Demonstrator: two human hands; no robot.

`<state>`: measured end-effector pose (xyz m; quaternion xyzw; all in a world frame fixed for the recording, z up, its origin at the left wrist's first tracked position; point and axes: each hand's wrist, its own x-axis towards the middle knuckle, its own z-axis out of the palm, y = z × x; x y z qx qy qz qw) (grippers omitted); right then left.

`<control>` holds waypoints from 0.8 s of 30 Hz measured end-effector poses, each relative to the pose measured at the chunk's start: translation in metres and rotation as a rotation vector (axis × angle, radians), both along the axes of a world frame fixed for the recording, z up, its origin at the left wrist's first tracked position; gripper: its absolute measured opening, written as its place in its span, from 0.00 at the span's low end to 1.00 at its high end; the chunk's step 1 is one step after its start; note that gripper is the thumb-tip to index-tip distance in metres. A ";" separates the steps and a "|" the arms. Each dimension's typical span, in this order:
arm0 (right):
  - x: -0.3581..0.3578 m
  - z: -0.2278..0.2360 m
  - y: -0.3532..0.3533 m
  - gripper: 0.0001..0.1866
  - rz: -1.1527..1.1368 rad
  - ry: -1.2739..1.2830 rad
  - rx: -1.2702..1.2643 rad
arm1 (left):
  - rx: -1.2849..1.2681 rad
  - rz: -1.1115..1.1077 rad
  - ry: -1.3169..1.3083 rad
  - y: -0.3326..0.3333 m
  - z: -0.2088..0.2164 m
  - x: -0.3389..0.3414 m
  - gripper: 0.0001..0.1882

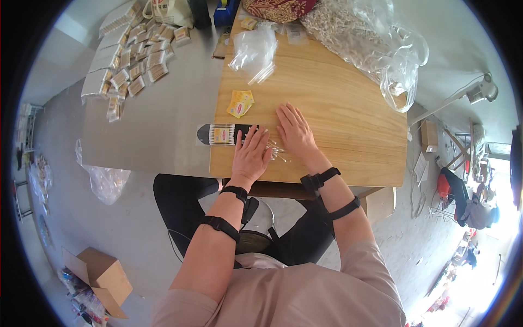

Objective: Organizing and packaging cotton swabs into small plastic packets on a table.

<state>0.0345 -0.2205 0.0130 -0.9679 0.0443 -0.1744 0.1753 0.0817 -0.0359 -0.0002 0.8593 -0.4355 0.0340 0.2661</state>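
My left hand point(251, 154) lies flat with its fingers spread over the right part of a black rounded board point(202, 134), touching white cotton swabs there. On that board, left of my fingertips, a row of cotton swabs point(230, 134) lies side by side with a yellow card point(220, 135) among them. Loose cotton swabs point(279, 153) stick out to the right of my left hand. My right hand point(296, 131) rests palm down on the wooden table, fingers stretched and holding nothing visible. Several yellow cards point(239, 103) are stacked loosely beyond the board.
Clear plastic bags point(254, 52) lie farther back on the wooden table point(348, 125). A large bag of loose swabs point(348, 30) fills the far right. Many small swab packs point(139, 57) cover the grey table's far left. An open carton point(103, 272) stands on the floor.
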 end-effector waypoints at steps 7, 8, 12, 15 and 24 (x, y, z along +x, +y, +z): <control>0.011 0.003 0.012 0.25 0.144 0.037 -0.073 | -0.060 0.009 0.073 0.000 -0.007 0.002 0.12; 0.015 0.004 0.015 0.25 0.184 0.048 -0.083 | -0.066 0.002 0.080 0.000 -0.008 0.002 0.12; 0.030 0.000 0.018 0.26 0.268 0.081 -0.132 | -0.061 0.006 0.065 0.002 -0.007 0.000 0.12; 0.035 -0.005 0.018 0.26 0.270 0.131 -0.141 | -0.049 0.006 0.052 0.000 -0.008 -0.001 0.13; 0.029 -0.008 0.014 0.28 0.256 0.201 -0.128 | -0.046 0.045 0.020 -0.002 -0.014 0.002 0.17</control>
